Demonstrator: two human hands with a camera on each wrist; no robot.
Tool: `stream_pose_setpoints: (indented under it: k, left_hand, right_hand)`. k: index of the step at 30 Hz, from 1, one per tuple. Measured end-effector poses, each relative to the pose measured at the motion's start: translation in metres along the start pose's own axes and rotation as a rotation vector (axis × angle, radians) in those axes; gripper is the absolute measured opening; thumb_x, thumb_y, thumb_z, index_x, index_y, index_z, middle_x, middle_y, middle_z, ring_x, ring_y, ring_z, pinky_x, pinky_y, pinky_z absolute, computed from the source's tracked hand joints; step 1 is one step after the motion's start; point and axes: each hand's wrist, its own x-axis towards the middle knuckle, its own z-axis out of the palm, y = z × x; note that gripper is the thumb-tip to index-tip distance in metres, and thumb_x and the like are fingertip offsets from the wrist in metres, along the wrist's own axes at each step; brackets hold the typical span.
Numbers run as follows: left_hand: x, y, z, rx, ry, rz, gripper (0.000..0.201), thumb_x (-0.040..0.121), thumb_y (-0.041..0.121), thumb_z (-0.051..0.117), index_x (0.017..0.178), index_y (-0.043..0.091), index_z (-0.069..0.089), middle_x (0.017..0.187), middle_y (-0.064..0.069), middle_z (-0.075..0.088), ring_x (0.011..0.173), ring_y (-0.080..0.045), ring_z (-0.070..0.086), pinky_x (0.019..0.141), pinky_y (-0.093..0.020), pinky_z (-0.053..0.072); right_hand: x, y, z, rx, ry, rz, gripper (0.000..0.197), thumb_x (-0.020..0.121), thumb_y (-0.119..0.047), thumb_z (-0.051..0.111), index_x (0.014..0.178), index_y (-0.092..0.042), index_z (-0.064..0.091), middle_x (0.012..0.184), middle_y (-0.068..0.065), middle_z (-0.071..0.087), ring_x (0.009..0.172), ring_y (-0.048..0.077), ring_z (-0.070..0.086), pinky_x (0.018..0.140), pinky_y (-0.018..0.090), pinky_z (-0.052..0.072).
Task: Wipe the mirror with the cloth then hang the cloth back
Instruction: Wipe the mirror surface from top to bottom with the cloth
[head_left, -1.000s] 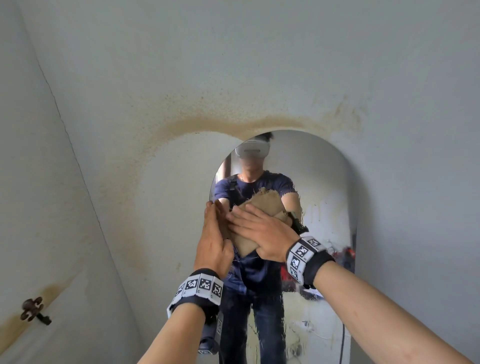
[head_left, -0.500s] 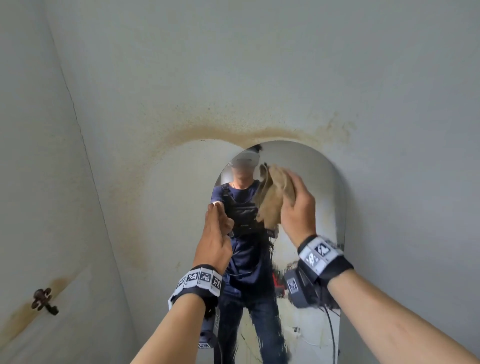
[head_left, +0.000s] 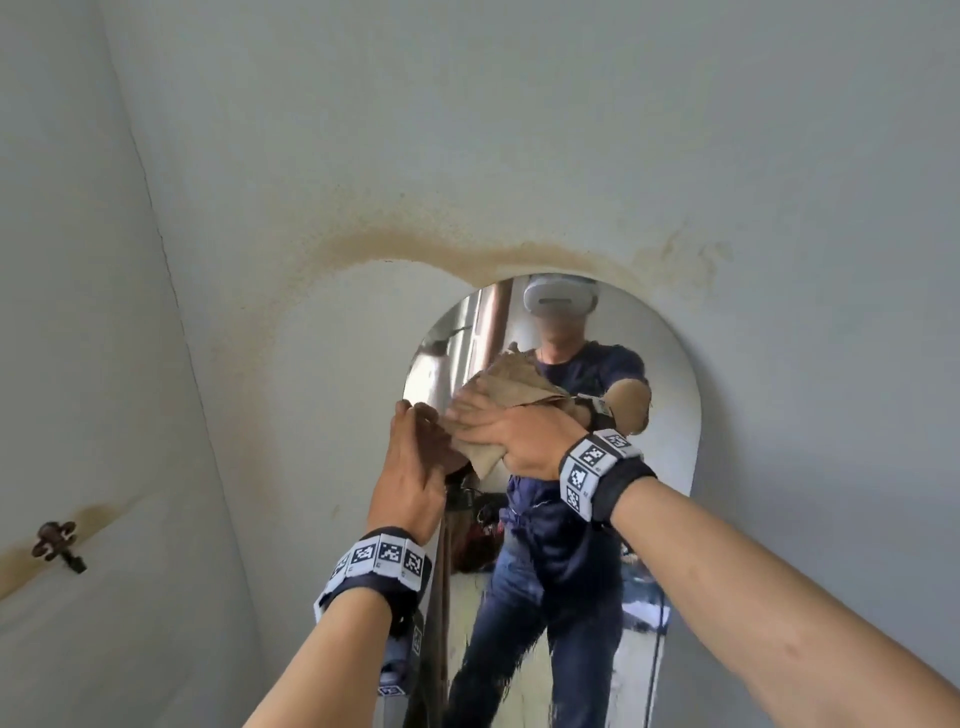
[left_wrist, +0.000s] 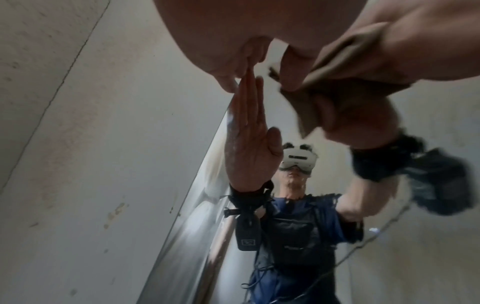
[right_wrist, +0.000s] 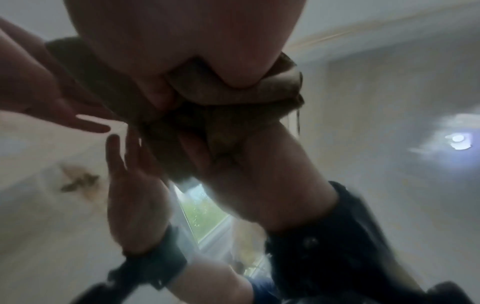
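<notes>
An arched mirror (head_left: 670, 467) hangs on the pale wall. My right hand (head_left: 519, 436) grips a bunched brown cloth (head_left: 483, 452) and presses it on the glass at the mirror's upper left. The right wrist view shows the cloth (right_wrist: 233, 98) pinched between thumb and fingers. My left hand (head_left: 415, 457) lies flat with straight fingers against the mirror's left edge, just left of the cloth and touching it. In the left wrist view its fingertips (left_wrist: 228, 82) meet their own reflection on the glass, with the cloth (left_wrist: 337, 67) beside them.
A dark metal hook (head_left: 54, 543) sticks out of the side wall at the lower left. A brown stain (head_left: 467, 254) arcs over the mirror's top. The mirror reflects a person in a dark blue shirt and the room behind.
Half a second ago my right hand held the cloth high near the mirror's top middle; it has swept down and left to the left hand. The left hand has stayed at the mirror's edge.
</notes>
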Motion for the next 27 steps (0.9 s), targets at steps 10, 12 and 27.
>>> stream_pose_setpoints:
  k: [10,12,27]
  left_hand:
    - [-0.001,0.004,0.026,0.194,0.052,-0.077,0.079,0.096,0.042,0.042,0.154,0.021,-0.007,0.157,0.012,-0.025,0.147,-0.007,-0.016,0.122,-0.038,0.008]
    - [-0.001,0.002,0.026,0.205,0.041,-0.079,0.079,0.096,0.044,0.042,0.154,0.022,-0.008,0.155,0.015,-0.027,0.147,-0.006,-0.016,0.122,-0.039,0.009]
    - [-0.002,-0.002,0.005,0.209,-0.072,-0.051,0.083,0.096,0.047,0.04,0.153,0.021,-0.013,0.154,0.01,-0.03,0.146,-0.008,-0.019,0.12,-0.033,0.002]
  right_hand:
    - [-0.114,0.052,0.015,0.036,0.028,0.008,0.073,0.066,0.01,0.049,0.136,-0.013,0.051,0.152,-0.005,0.032,0.147,0.012,0.009,0.12,0.032,-0.003]
    - [-0.136,0.053,0.017,0.006,0.083,0.027,0.069,0.065,0.005,0.046,0.132,-0.012,0.056,0.15,-0.004,0.036,0.147,0.014,0.014,0.12,0.035,0.003]
    - [-0.091,0.033,-0.091,-0.262,1.247,0.377,0.061,0.071,0.018,0.04,0.127,0.0,0.057,0.141,0.017,0.048,0.134,0.027,0.042,0.115,0.046,0.028]
